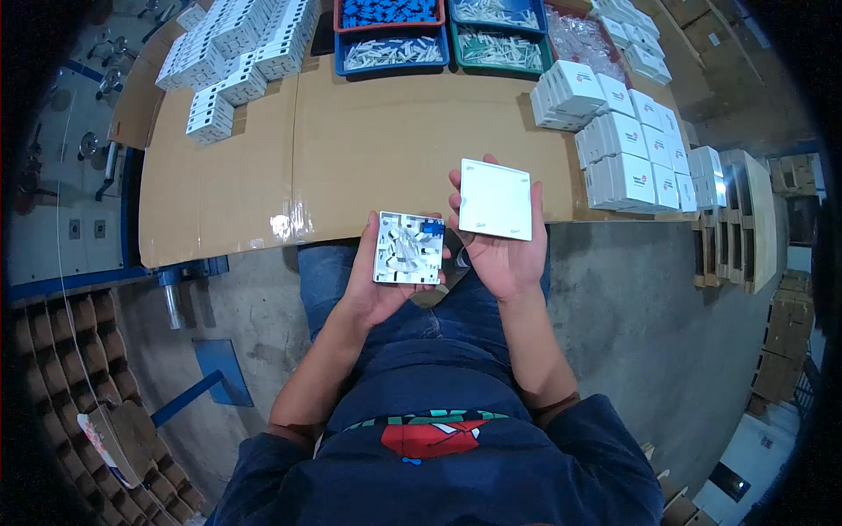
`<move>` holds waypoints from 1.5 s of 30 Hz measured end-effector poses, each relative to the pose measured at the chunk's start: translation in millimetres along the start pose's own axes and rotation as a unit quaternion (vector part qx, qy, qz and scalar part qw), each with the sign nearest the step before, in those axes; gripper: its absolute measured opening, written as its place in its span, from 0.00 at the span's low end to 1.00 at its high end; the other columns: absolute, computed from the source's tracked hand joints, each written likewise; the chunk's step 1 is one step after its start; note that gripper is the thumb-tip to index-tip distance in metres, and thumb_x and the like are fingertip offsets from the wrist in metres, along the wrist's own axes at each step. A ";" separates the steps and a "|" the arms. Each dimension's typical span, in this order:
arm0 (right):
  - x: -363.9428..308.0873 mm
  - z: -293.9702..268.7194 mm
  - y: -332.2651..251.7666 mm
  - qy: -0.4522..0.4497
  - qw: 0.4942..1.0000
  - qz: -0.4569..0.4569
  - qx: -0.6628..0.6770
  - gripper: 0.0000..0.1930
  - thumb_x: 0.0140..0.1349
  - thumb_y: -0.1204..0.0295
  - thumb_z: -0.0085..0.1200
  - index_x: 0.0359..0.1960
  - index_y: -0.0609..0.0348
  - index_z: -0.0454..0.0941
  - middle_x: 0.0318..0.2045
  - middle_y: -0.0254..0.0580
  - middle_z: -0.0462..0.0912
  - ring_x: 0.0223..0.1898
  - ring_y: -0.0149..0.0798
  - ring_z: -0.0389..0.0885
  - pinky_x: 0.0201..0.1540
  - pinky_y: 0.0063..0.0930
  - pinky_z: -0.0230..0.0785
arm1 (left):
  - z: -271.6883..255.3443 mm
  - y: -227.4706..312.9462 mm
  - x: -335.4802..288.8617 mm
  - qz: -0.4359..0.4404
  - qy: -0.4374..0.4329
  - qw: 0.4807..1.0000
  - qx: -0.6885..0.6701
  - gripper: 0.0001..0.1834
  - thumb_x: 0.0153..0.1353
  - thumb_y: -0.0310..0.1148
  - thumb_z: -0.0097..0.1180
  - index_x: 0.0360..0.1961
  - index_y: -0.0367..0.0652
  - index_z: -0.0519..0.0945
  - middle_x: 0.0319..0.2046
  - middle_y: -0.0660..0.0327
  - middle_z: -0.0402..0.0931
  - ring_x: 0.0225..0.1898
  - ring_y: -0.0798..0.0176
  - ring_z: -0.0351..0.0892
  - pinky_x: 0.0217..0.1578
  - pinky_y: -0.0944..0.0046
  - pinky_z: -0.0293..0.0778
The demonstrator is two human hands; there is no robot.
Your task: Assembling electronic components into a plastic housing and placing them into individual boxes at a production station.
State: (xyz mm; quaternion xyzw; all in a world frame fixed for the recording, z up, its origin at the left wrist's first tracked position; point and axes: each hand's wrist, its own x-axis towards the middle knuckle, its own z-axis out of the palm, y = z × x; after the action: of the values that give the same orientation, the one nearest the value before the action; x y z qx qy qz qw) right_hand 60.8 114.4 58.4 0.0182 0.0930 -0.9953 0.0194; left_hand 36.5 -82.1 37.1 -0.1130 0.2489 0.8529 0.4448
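Observation:
My left hand (372, 279) is closed on the edges of a square white box base (408, 249), its open side facing up. Inside it lie small white pieces, what looks like a clear bag, and a blue part at the upper right corner. To the right and slightly higher, my right hand (510, 259) grips a flat, square white cover plate (495, 200) with small marks near its corners. Fingers show along the plate's left edge, and the thumb lies at its right. The two pieces are held apart, just over the table's near edge and my lap.
A cardboard-covered table (368, 140) spreads before me. Stacked white boxes (250, 44) stand far left, more white boxes (627, 158) at right. Trays hold blue parts (386, 12) and white pieces (395, 54); clear plastic bags (583, 39) lie beside them. Wooden pallets (750, 219) stand right.

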 end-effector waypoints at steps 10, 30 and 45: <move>-6.0 15.7 -7.0 -0.107 0.715 -0.114 -0.682 0.50 0.40 0.63 0.79 0.69 0.63 0.69 0.64 0.51 0.73 0.66 0.46 0.71 0.67 0.42 0.65 | 4.3 -3.5 0.8 0.025 -0.019 0.999 0.042 0.42 0.74 0.67 0.26 0.70 0.43 0.68 0.58 0.54 0.79 0.56 0.52 0.82 0.52 0.50 0.80; -5.6 33.2 9.0 -0.174 0.528 -0.111 -0.824 0.47 0.37 0.61 0.80 0.65 0.59 0.75 0.60 0.48 0.77 0.61 0.51 0.73 0.64 0.43 0.66 | 9.8 -9.5 -6.1 0.059 0.030 0.990 0.127 0.38 0.76 0.65 0.29 0.70 0.47 0.66 0.59 0.56 0.76 0.60 0.58 0.78 0.59 0.55 0.77; -7.1 39.0 10.0 -0.211 0.474 -0.144 -0.843 0.43 0.41 0.57 0.73 0.63 0.57 0.76 0.60 0.42 0.77 0.61 0.50 0.74 0.66 0.47 0.65 | -2.7 -17.8 -16.1 0.125 0.025 0.975 0.180 0.34 0.76 0.59 0.37 0.69 0.42 0.64 0.55 0.57 0.75 0.57 0.62 0.78 0.55 0.60 0.77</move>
State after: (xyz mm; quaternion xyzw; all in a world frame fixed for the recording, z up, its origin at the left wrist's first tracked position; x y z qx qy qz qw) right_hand 67.0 97.5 95.0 -0.2313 0.8815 -0.3995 -0.0992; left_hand 60.2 -86.2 35.6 -0.0206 0.4215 0.8400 0.3411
